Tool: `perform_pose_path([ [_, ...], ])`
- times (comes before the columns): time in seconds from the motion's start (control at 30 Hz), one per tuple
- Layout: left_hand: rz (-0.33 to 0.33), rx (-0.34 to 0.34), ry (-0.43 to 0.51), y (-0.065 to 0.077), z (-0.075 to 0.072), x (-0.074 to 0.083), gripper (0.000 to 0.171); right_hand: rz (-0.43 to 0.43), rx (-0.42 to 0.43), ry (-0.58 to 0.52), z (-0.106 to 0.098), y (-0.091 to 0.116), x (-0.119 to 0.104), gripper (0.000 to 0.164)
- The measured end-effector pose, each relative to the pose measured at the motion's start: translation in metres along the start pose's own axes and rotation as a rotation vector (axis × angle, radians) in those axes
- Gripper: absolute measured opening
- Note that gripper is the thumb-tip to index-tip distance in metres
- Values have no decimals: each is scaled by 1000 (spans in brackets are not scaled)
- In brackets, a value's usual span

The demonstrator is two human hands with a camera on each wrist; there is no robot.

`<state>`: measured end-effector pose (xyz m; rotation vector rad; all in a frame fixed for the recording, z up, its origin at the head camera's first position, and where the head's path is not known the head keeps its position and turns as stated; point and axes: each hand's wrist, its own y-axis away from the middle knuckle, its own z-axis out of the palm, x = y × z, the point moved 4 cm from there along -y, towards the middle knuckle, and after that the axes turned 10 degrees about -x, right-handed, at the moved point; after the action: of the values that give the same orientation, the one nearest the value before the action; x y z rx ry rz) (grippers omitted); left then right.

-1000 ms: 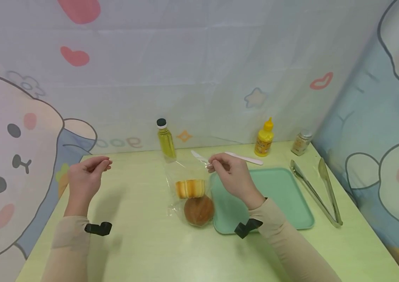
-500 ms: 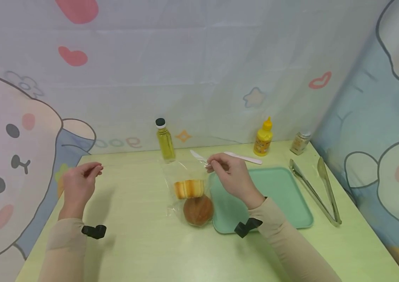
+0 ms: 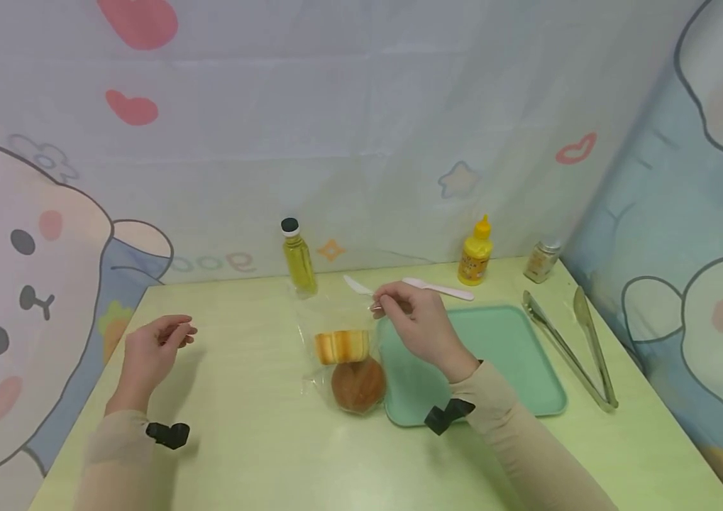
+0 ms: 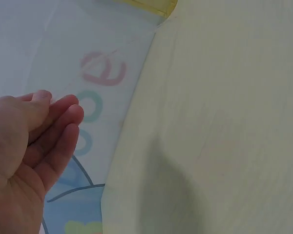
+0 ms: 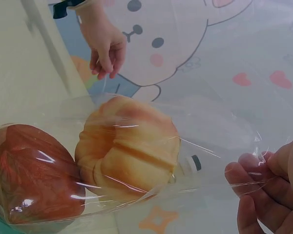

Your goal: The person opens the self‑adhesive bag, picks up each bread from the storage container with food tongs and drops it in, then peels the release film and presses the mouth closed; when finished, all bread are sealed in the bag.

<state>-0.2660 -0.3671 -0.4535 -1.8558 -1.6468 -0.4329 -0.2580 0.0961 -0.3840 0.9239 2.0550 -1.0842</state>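
My right hand (image 3: pixel 415 323) pinches the top edge of a clear plastic bag (image 5: pixel 219 141) between thumb and fingers. Inside the bag, a ridged golden bread roll (image 5: pixel 132 146) lies against a round brown bun (image 5: pixel 36 170). Off to the left, my left hand (image 3: pixel 153 355) is raised over the table, thumb against the fingertips. From the fingertips of that hand (image 4: pixel 44 131) a faint, thin clear strip (image 4: pixel 71 87) stretches toward the bag's side; it is hard to make out. In the right wrist view the left hand (image 5: pixel 106 46) shows beyond the bag.
A green tray (image 3: pixel 495 362) lies right of the bag, with metal tongs (image 3: pixel 565 348) beside it. Along the back stand an oil bottle (image 3: pixel 299 262), a yellow squeeze bottle (image 3: pixel 475 255) and a small jar (image 3: pixel 542 261). A white plastic knife (image 3: pixel 356 285) and a pink-handled utensil (image 3: pixel 444 289) lie behind the tray.
My left hand has shifted slightly left and then lower, its fingers loosening a little. My right hand and the bag stay nearly where they were.
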Motion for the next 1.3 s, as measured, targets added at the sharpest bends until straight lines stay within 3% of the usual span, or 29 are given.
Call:
perform_pose_path([
  [0.1, 32, -19, -16, 2, 7, -1, 30, -12, -8, 4, 0, 0, -1, 16],
  [0.27, 82, 42, -77, 0, 11, 6, 28, -25, -8, 16, 0, 1, -3, 16],
  [0.4, 115, 95, -108, -2, 12, 19, 24, -32, -7, 23, 1, 1, -3, 16],
  [0.5, 126, 86, -76, -6, 18, 35, 24, -35, -11, 20, 1, 0, -3, 15],
  [0.6, 137, 22, 6, -12, 31, 60, 25, -26, -13, 9, 2, 0, -4, 15],
  [0.7, 161, -105, 109, -20, 49, 93, 32, -12, -15, -18, 2, 0, -4, 14],
  [0.8, 199, -256, 277, -26, 68, 127, 39, 2, -17, -40, 2, -1, -3, 14],
  [0.9, 211, -339, 480, -32, 85, 150, 40, 0, -10, -45, 2, -1, -1, 15],
  [1.07, 163, -262, 731, -34, 93, 160, 24, 1, 37, -61, 0, -1, 2, 16],
  [1.3, 155, -47, 888, -26, 88, 154, 8, 34, 187, -147, -8, 2, 7, 19],
])
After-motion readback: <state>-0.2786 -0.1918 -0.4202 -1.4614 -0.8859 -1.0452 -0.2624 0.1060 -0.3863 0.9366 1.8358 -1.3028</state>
